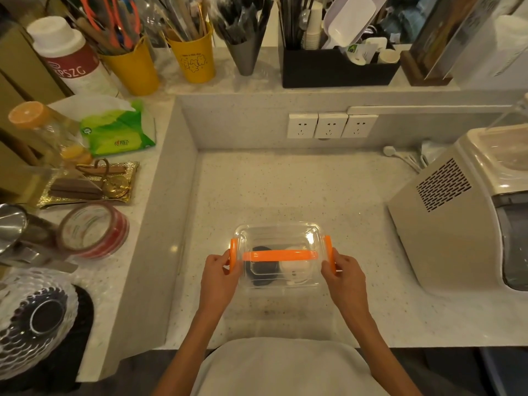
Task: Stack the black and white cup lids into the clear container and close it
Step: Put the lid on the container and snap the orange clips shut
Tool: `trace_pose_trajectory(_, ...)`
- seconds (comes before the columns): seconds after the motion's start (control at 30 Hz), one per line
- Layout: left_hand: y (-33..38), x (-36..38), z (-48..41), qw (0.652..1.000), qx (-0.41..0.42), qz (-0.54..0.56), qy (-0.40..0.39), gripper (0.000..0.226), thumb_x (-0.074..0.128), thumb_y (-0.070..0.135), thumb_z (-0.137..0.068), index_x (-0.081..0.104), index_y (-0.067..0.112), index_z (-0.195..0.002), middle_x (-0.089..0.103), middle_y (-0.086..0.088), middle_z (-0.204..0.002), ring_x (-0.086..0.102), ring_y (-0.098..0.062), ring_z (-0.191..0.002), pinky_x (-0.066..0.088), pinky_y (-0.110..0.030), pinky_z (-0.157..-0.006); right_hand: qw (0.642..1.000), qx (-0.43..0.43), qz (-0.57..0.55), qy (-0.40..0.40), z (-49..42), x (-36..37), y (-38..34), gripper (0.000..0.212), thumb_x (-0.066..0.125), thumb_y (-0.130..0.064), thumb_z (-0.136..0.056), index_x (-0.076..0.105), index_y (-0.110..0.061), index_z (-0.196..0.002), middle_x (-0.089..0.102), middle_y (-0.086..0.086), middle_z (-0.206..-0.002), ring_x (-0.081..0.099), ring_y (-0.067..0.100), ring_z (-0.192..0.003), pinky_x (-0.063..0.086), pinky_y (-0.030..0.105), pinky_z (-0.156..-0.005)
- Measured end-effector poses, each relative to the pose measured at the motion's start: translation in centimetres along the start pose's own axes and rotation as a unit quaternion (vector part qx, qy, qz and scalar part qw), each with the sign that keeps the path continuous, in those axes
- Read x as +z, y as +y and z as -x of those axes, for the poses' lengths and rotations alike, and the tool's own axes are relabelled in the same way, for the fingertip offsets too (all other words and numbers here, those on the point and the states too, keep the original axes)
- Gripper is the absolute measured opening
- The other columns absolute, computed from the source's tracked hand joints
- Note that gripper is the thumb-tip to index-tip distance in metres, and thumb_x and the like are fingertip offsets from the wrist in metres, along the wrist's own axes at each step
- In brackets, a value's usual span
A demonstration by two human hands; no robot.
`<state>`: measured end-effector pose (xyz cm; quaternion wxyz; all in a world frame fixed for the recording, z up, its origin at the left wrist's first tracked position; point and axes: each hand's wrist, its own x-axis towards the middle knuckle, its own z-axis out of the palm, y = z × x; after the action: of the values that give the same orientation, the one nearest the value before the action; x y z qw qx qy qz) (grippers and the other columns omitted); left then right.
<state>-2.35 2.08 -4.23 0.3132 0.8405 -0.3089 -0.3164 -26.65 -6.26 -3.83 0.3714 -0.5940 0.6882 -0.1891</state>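
A clear container [281, 238] with its transparent cover on stands on the speckled counter in front of me. An orange carry handle [280, 255] runs across its top, and an orange latch sits on each short side. Through the plastic I see black cup lids [261, 271] on the left and white cup lids [295, 270] on the right. My left hand [220, 274] grips the left orange latch [233, 255]. My right hand [344, 274] grips the right orange latch [329, 252].
A beige machine [463, 212] stands at the right. On the raised ledge at the left lie a tape roll [91, 230], a gold tray [88, 184] and a green tissue pack [118, 130]. Wall sockets [331, 125] and utensil holders sit behind.
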Motion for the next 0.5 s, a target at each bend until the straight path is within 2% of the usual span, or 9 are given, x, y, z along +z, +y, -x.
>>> trace_pose_trajectory(0.1,0.2,-0.1,0.0,1.0,0.0,0.002,-0.003,0.032,0.064,0.037,-0.096,0.066,0.012,-0.116,0.057,-0.003,-0.111,0.059,-0.015,-0.084,0.04,-0.008,-0.065,1.0,0.005,0.004,0.004,0.0,-0.1,0.0,0.036,0.062,-0.038,-0.095,0.067,-0.014,-0.12,0.066,0.005,-0.118,0.063,0.018,-0.097,0.054,0.035,-0.093)
trace_pose_trajectory(0.27,0.3,-0.1,0.1,1.0,0.001,0.001,-0.005,0.031,0.063,0.035,-0.097,0.066,0.014,-0.118,0.06,-0.007,-0.113,0.058,-0.012,-0.082,0.04,-0.007,-0.066,0.999,0.005,-0.037,0.019,0.2,0.3,-0.1,0.036,0.057,-0.038,-0.097,0.064,-0.013,-0.121,0.065,0.004,-0.119,0.059,0.011,-0.091,0.045,0.013,-0.076)
trace_pose_trajectory(0.33,0.4,-0.1,0.1,1.0,0.008,0.009,-0.012,0.031,0.063,0.034,-0.097,0.066,0.014,-0.121,0.063,-0.011,-0.118,0.062,-0.016,-0.09,0.046,-0.011,-0.072,0.999,0.004,-0.04,0.0,0.1,0.0,0.0,0.037,0.057,-0.037,-0.097,0.063,-0.014,-0.126,0.063,0.004,-0.125,0.06,0.013,-0.098,0.049,0.02,-0.084)
trace_pose_trajectory(0.37,0.4,-0.2,0.1,1.0,0.012,0.018,-0.021,0.034,0.063,0.033,-0.097,0.064,0.015,-0.126,0.064,-0.012,-0.122,0.065,-0.021,-0.099,0.052,-0.018,-0.079,0.999,0.007,-0.047,-0.019,0.0,-0.3,0.1,0.038,0.057,-0.037,-0.098,0.062,-0.016,-0.128,0.062,0.003,-0.128,0.06,0.014,-0.102,0.051,0.026,-0.089)
trace_pose_trajectory(0.43,0.1,-0.2,0.4,0.997,-0.011,0.057,-0.056,0.051,0.062,0.033,-0.098,0.051,0.016,-0.144,0.058,-0.012,-0.14,0.062,-0.032,-0.121,0.055,-0.04,-0.097,0.994,0.009,-0.089,-0.066,-0.1,-1.2,0.4,0.035,0.054,-0.041,-0.098,0.062,-0.028,-0.129,0.065,-0.005,-0.124,0.063,0.011,-0.105,0.051,0.032,-0.096)
trace_pose_trajectory(0.5,-0.3,-0.3,1.1,0.986,-0.06,0.119,-0.101,0.064,0.061,0.035,-0.098,0.034,0.022,-0.155,0.046,-0.008,-0.153,0.053,-0.031,-0.133,0.052,-0.048,-0.102,0.98,0.018,-0.152,-0.128,0.2,-2.2,0.8,0.039,0.053,-0.048,-0.094,0.057,-0.039,-0.132,0.065,-0.019,-0.12,0.063,0.005,-0.105,0.052,0.036,-0.098)
